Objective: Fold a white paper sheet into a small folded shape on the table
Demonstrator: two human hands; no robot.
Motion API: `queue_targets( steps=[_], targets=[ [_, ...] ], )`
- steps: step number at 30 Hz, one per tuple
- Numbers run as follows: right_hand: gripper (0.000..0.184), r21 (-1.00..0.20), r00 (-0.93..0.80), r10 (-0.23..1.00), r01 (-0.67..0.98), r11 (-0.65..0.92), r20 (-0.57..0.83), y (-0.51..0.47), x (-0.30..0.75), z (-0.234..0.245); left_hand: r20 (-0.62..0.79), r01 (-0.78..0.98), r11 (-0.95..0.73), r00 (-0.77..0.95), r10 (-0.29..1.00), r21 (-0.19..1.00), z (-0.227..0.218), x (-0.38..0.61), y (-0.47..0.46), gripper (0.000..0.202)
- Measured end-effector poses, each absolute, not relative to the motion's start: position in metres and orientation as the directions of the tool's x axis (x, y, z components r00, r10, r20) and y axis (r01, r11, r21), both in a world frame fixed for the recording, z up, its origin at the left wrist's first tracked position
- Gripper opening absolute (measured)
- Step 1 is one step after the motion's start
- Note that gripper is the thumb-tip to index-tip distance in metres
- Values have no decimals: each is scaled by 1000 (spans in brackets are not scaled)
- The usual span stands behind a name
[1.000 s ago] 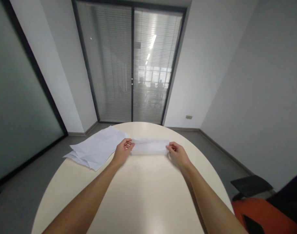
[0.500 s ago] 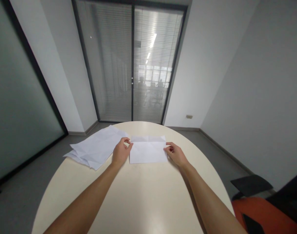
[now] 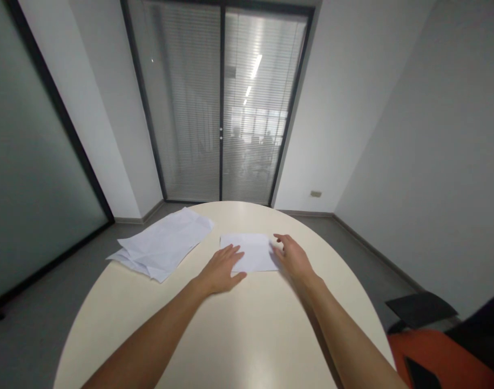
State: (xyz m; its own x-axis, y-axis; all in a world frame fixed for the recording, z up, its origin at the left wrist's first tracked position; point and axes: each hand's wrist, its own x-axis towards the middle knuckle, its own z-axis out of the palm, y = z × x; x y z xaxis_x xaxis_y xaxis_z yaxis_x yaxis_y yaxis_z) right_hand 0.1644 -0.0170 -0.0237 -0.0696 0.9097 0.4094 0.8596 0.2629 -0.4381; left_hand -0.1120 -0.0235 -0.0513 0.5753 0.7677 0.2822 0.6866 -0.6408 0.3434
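Observation:
A white sheet of paper point(image 3: 255, 254), folded into a small rectangle, lies on the round cream table point(image 3: 238, 335). Spread flat over its left part is my left hand point(image 3: 224, 267), fingers apart and pointing to the right. My right hand point(image 3: 292, 255) is at the paper's right edge, its thumb and forefinger apart with a gap between them. Nothing shows in its grasp, and its other fingers are curled and partly hidden.
Left of the folded paper, a loose stack of creased white sheets point(image 3: 166, 243) overlaps the table's far left edge. An orange and black chair point(image 3: 437, 351) stands at the lower right. Beyond the table is a glass partition with blinds point(image 3: 185, 108).
My left hand has let go of the paper's left edge and now lies flat on it. The raised top strip has gone down, so the paper is shorter. My right hand has loosened.

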Motion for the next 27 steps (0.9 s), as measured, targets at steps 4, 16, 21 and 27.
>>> queue_targets(
  steps=[4,16,21,27],
  targets=[
    [41,-440,-234,884,798,412,404,-30,119,-17,351,621,-696,601,718,362,-40,-104,-29,31],
    [64,-363,-420,905,836,412,60,-30,99,-50,240,674,-665,621,746,323,-56,-104,-26,52],
    [70,-288,-204,979,938,194,-5,-20,124,-48,170,715,-633,613,772,298,-58,-105,-26,59],
    [64,-188,-108,979,972,141,175,-23,130,-45,162,718,-635,617,770,286,-55,-106,-28,60]
  ],
)
